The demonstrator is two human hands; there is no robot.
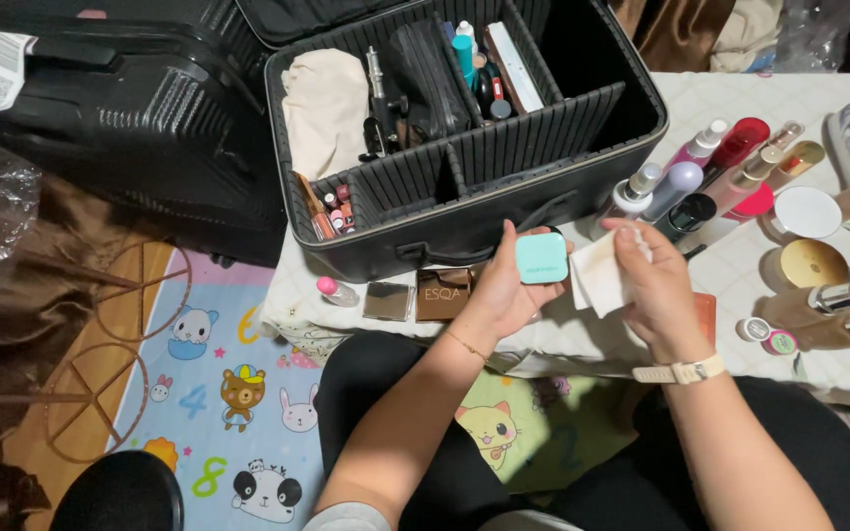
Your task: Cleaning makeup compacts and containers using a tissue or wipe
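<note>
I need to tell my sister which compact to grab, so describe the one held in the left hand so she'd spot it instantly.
Start at the big black ribbed makeup case on the low white table. Just in front of its near wall, the left hand holds a small square mint-green plastic compact. The flat compacts lying nearby are brown or mirrored; only this one is mint green.

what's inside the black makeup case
The black case holds a cream cloth pouch, tubes and brushes, and small lip products. Its right compartment looks dark; anything beneath the pouch is covered.
</note>
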